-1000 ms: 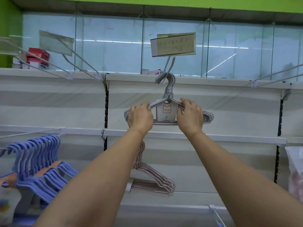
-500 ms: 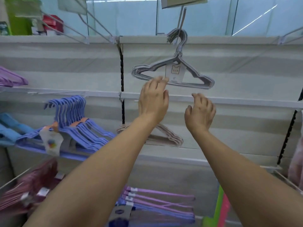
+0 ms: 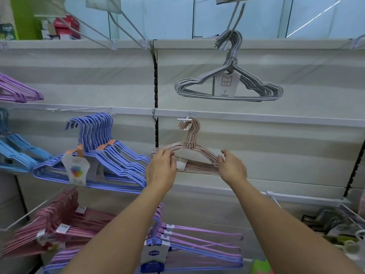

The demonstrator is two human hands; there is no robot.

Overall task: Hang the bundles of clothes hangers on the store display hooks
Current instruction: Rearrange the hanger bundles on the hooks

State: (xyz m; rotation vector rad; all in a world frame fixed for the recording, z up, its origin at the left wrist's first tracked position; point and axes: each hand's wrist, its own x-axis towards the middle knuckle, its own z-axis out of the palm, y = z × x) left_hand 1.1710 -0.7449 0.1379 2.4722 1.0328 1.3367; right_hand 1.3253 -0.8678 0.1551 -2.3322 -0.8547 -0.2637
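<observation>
- Left hand (image 3: 161, 171) first: fingers loosely curled over the left shoulder of the pink hanger bundle (image 3: 187, 153), touching the wires. Whether they truly grip is hard to tell from behind.
- Right hand (image 3: 232, 167) now: fingers relaxed and a little spread, tips at the bundle's right shoulder, thumb lifted apart. It looks like contact, not a hold.
- The pink bundle hangs by its necks from a short white display hook (image 3: 184, 120) on the middle rail. Its long axis runs left to right, straight across between the two hands.
- That's the relation that counts: the bundle lies just ahead of and slightly above the fingers, both hands about equally near, one at each end.
- My read: a two-handed squaring or lift comes next, and the necks up top must stay on the hook.
- Higher up, the grey hanger bundle (image 3: 229, 86) hangs on the upper hook (image 3: 236, 14), well clear of both hands.
- Out left, blue-violet hangers (image 3: 98, 151) crowd a neighbouring hook.
</observation>
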